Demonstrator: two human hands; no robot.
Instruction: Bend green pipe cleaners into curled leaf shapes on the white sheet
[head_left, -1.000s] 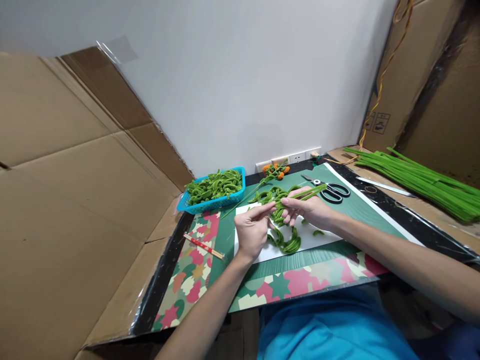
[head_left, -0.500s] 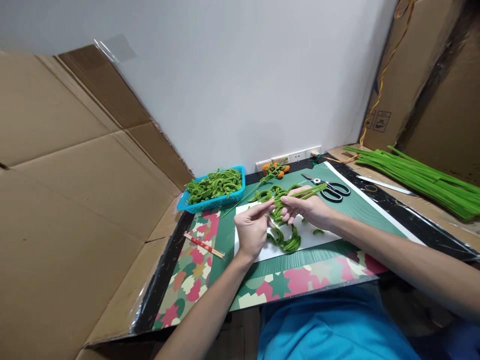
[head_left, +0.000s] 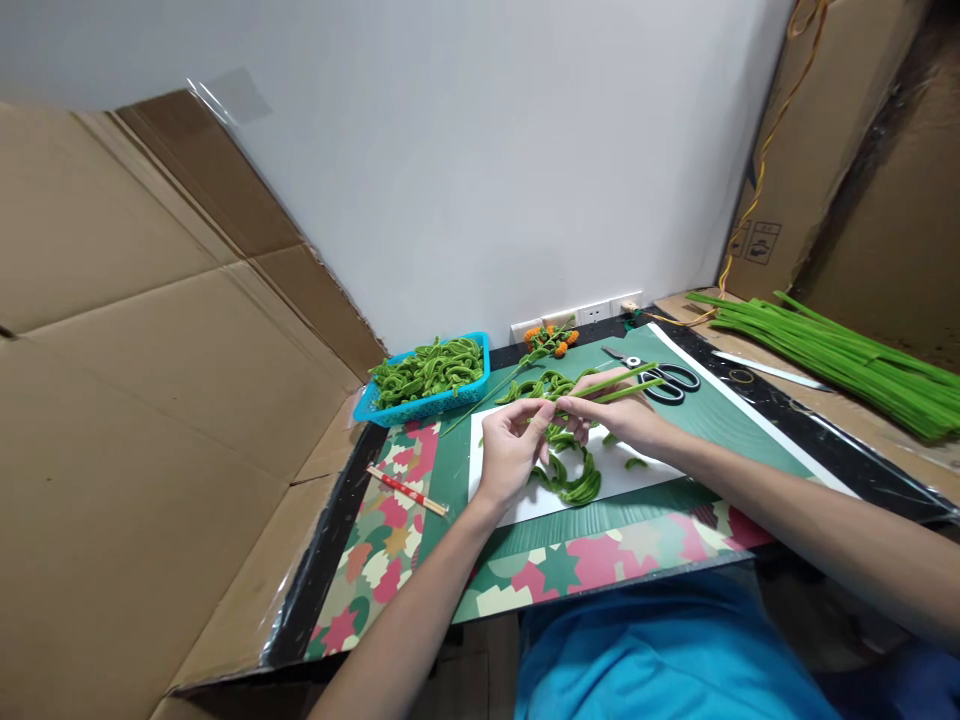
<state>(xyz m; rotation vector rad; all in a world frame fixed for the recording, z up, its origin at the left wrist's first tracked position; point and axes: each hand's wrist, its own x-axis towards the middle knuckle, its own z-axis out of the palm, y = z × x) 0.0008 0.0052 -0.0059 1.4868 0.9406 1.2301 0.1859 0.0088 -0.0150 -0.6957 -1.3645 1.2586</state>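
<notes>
Mat [head_left: 450, 455]: green, under hands.
L hand [head_left: 510, 455]: fingertips now curled in, pinching green strands [head_left: 622, 378].
R hand [head_left: 619, 415]: pinches same; free ends now splayed, prob. fine fingertip adj.

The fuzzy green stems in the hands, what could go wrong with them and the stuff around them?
The fuzzy green stems might slip, since the left hand and right hand seem to pinch them by the fingertips. Their free ends point over the scissors and could perhaps catch there. The small curled piece lies loose near the right forearm and might get brushed away.
</notes>
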